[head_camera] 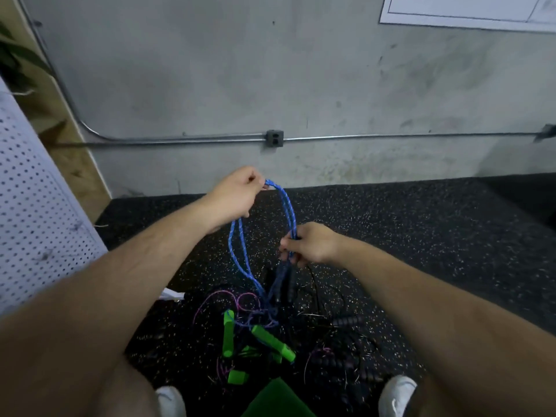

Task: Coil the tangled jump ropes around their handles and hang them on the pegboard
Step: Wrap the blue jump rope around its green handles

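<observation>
left hand: your left hand [236,195] is up high, thumb and fingertips pinched tight on the top bend of the blue rope [237,260], other fingers curled in.

right hand: your right hand [311,243] sits lower and off to the right, fingers wrapped round a couple of strands of the same rope. So both hands are closed on it, nothing else in either one.

blue rope: it hangs in long loose loops between your hands, and the bottom ends run down into the pile [270,323]. Something dark dangles just under your right hand. Could be its handles, honestly can't tell.

pile: on the floor [421,236] right in front of your shoes [397,392]. There are green handles [272,341], a thin purple cord [210,299] looping all over, and black ribbed handles [346,322] with black cord, all crossed over each other.

pegboard: off to your left [33,206], leaning into view. On the part you can see, nothing is hanging.

done so far: I'd say not much. The blue one looks half pulled free at best, not wrapped round any handle.

left to do: pretty much everything. Get the blue rope clear, coil it, hang it, then do the same for the green, purple and black stuff.

progress guess: early days, first rope in hand.
</observation>
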The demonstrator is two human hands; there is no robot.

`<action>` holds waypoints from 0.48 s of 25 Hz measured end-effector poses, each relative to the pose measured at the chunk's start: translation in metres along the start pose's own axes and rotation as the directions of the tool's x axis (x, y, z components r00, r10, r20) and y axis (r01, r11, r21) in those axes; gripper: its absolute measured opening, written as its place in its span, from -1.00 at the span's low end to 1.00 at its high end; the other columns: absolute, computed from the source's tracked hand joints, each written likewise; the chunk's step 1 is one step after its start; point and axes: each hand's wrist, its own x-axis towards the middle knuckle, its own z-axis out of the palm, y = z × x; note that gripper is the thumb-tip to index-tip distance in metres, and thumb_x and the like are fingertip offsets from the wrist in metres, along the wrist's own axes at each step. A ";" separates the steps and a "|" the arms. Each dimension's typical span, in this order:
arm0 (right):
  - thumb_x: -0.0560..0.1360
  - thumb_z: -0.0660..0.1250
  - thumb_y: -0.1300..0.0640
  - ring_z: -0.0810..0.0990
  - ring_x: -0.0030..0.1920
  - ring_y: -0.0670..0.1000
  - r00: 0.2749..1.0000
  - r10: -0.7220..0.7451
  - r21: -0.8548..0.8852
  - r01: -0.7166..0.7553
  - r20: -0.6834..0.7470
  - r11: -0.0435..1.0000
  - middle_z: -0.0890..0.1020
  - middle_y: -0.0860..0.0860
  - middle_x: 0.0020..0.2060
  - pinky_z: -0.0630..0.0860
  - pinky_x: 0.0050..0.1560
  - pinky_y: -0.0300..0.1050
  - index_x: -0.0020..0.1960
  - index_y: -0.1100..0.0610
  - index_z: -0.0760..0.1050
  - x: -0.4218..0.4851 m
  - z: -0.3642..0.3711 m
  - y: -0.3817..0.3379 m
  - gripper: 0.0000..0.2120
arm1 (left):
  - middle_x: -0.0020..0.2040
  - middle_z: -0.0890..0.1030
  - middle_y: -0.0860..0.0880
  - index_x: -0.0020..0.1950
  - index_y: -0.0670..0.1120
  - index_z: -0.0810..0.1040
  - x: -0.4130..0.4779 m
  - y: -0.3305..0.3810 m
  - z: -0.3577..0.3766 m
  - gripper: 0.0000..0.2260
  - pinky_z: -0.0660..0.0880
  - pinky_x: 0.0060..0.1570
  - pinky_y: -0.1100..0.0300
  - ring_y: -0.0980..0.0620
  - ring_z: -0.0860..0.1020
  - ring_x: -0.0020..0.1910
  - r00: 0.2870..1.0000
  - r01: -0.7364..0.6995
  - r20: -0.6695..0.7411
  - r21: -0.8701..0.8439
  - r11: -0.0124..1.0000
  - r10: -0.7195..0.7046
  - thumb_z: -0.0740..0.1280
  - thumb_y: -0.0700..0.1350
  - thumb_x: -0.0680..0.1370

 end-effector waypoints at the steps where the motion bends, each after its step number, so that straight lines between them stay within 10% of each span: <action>1: 0.65 0.27 0.08 0.64 -0.23 -0.01 0.998 -0.017 0.043 0.020 -0.064 0.999 0.73 0.06 -0.14 0.65 -0.08 -0.03 -0.07 0.17 0.61 0.003 -0.001 -0.004 -0.77 | -0.25 0.43 0.00 -0.03 -0.02 0.48 0.001 -0.009 -0.005 -0.88 0.45 -0.28 0.05 0.03 0.40 -0.30 0.999 0.002 0.044 0.021 1.000 -0.003 0.25 -0.03 0.67; 7: 0.63 0.31 0.15 0.54 -0.36 -0.08 0.885 -0.145 0.307 0.301 -0.442 0.903 0.70 0.07 -0.21 0.55 -0.32 -0.20 0.02 0.27 0.59 0.010 -0.020 -0.054 -0.83 | -0.43 0.34 0.06 0.19 -0.17 0.55 0.000 -0.043 0.014 -0.73 0.23 -0.47 0.20 0.10 0.28 -0.47 0.849 0.092 0.508 0.124 0.988 -0.143 0.45 -0.08 0.56; 12: 0.53 0.35 0.35 0.58 -0.24 -0.03 0.883 -0.119 0.432 0.334 -0.454 0.838 0.67 0.16 -0.03 0.53 -0.33 -0.22 0.21 0.28 0.52 0.014 -0.031 -0.053 -0.75 | -0.44 0.33 0.08 -0.07 -0.12 0.61 0.012 -0.036 0.023 -0.70 0.23 -0.49 0.24 0.10 0.26 -0.48 0.902 0.030 0.419 0.184 0.983 -0.106 0.25 0.06 0.67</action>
